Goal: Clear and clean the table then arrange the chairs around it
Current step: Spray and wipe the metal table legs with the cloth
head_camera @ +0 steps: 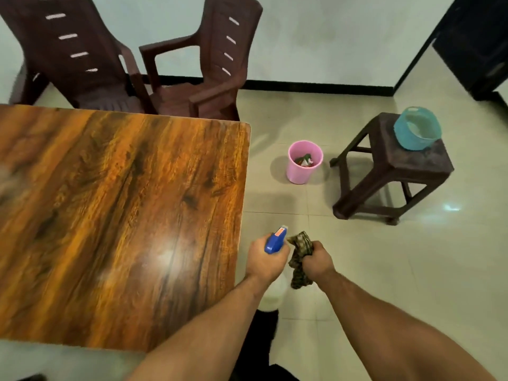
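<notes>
The glossy wooden table fills the left of the view, its top bare. My left hand grips a spray bottle with a blue trigger head and a pale body hanging below, just past the table's right edge. Beside it, my right hand holds a crumpled patterned cloth. Two dark brown plastic chairs stand behind the table's far edge: one at the left, one with armrests at the right.
A pink waste bin with scraps inside stands on the tiled floor right of the table. A dark brown stool carries a blue basket. A dark doorway opens at the far right.
</notes>
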`<state>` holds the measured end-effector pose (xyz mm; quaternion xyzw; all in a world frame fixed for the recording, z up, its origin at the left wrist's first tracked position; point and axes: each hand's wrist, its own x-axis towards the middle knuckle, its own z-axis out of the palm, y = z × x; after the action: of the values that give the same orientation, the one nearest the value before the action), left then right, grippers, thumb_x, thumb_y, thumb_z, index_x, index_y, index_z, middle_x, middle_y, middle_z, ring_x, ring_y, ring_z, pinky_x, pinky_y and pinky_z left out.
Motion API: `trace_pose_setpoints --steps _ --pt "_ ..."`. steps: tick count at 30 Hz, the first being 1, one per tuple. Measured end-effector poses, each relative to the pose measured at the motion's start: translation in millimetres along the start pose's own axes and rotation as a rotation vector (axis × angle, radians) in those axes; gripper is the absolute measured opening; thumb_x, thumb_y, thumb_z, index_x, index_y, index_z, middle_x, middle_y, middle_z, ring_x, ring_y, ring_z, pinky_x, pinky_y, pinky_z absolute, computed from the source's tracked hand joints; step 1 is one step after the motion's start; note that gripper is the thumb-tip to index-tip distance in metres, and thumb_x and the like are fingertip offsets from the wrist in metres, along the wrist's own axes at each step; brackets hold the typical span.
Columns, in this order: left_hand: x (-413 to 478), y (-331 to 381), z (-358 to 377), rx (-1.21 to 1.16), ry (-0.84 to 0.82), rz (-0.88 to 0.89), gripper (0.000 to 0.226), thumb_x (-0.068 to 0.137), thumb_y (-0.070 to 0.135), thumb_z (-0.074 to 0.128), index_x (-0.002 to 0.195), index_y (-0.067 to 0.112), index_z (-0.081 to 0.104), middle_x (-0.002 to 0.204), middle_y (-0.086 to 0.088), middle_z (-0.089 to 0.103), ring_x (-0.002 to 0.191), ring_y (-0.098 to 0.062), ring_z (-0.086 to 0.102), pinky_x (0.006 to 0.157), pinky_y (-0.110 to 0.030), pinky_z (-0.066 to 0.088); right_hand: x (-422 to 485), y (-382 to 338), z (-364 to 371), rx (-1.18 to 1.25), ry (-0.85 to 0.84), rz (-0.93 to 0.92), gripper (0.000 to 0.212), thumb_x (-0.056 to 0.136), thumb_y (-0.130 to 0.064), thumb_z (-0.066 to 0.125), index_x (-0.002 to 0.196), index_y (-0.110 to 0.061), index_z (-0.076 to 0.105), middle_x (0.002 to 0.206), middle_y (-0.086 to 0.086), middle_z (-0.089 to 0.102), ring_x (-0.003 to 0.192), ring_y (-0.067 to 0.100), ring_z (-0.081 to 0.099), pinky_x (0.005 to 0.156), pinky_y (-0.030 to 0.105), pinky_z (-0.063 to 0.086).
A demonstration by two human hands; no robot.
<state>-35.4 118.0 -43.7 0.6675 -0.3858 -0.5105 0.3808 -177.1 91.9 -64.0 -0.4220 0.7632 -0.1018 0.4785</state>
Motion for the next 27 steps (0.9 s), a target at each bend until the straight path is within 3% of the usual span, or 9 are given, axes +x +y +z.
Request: trace_pose_setpoints --steps 3,9,11,13,16,19,23,26,27 --pt "17.4 -20.3 18.5 0.026 0.087 -0.030 0.018 0.082 0.020 0.065 0.069 0.025 0.053 0.058 0.008 0.046 0.054 -0.012 0.040 0.054 -0.027 0.039 27.9 -16.9 -20.1 -0.135 -0.046 -0.114 0.037 0.080 0.004 0.051 0.110 -0.019 0.051 0.084 0.007 0.066 0.071 0.026 0.064 0.056 0.032 0.053" --pt "68.8 -29.7 44.7 0.085 0.179 -0.142 0.018 0.087 0.013 0.064 0.075 0.023 0.055 0.065 0.001 0.051 0.057 -0.016 0.043 0.059 -0.031 0.042 94.9 -50.2 -31.7 -0.197 -0.181 -0.288 0.066 0.075 0.008 0.042 0.126 -0.030 0.058 0.093 -0.001 0.070 0.077 0.022 0.067 0.048 0.023 0.049" --pt "82.1 -29.1 45.1 0.060 0.232 -0.176 0.016 0.089 0.014 0.063 0.078 0.023 0.056 0.065 0.000 0.051 0.058 -0.018 0.043 0.058 -0.034 0.042 113.3 -63.4 -26.6 -0.214 -0.244 -0.356 0.058 0.080 0.006 0.045 0.127 -0.025 0.059 0.107 -0.003 0.069 0.092 0.019 0.065 0.066 0.024 0.054" --pt "95.6 -25.1 46.2 0.031 0.278 -0.207 0.016 0.090 0.013 0.062 0.080 0.024 0.057 0.067 -0.001 0.052 0.058 -0.017 0.043 0.056 -0.033 0.040 126.6 -82.4 -24.3 -0.325 -0.291 -0.415 0.050 0.086 0.000 0.050 0.130 -0.022 0.057 0.114 0.000 0.065 0.093 0.014 0.059 0.083 0.029 0.053" --pt "115.2 -18.2 48.5 0.024 0.334 -0.233 0.015 0.089 0.010 0.062 0.085 0.024 0.060 0.071 -0.002 0.056 0.058 -0.015 0.046 0.055 -0.028 0.039 148.4 -106.7 -18.1 -0.365 -0.345 -0.471 0.048 0.091 0.008 0.039 0.129 -0.013 0.059 0.104 0.002 0.065 0.074 0.006 0.059 0.061 0.014 0.047" --pt "137.2 -19.3 47.5 0.014 0.397 -0.273 0.011 0.090 0.011 0.062 0.087 0.022 0.060 0.074 -0.004 0.060 0.061 -0.015 0.048 0.057 -0.028 0.039 176.0 -129.0 -5.6 -0.432 -0.404 -0.504 0.055 0.087 0.008 0.039 0.132 -0.017 0.057 0.099 -0.003 0.063 0.082 0.012 0.060 0.040 0.003 0.033" --pt "180.8 -42.7 52.5 -0.061 0.522 -0.397 0.010 0.089 0.013 0.062 0.087 0.022 0.060 0.075 -0.009 0.062 0.066 -0.022 0.051 0.062 -0.033 0.043 228.1 -158.8 19.7 -0.532 -0.560 -0.535 0.055 0.086 -0.001 0.044 0.134 -0.024 0.056 0.101 -0.007 0.063 0.088 0.013 0.060 0.042 0.002 0.034" --pt "231.3 -70.7 56.0 -0.058 0.638 -0.460 0.010 0.091 0.017 0.062 0.082 0.019 0.058 0.071 -0.002 0.057 0.066 -0.024 0.051 0.064 -0.033 0.043 281.3 -173.4 52.6 -0.666 -0.647 -0.599 0.050 0.087 -0.007 0.044 0.131 -0.026 0.057 0.102 -0.002 0.067 0.088 0.020 0.066 0.050 0.020 0.048" --pt "247.9 -80.7 54.8 -0.040 0.669 -0.474 0.010 0.091 0.018 0.063 0.082 0.018 0.058 0.072 -0.003 0.058 0.066 -0.025 0.053 0.064 -0.034 0.044 296.3 -178.1 62.9 -0.712 -0.660 -0.633 0.048 0.088 -0.008 0.043 0.130 -0.025 0.057 0.102 -0.001 0.067 0.091 0.021 0.067 0.049 0.019 0.047"
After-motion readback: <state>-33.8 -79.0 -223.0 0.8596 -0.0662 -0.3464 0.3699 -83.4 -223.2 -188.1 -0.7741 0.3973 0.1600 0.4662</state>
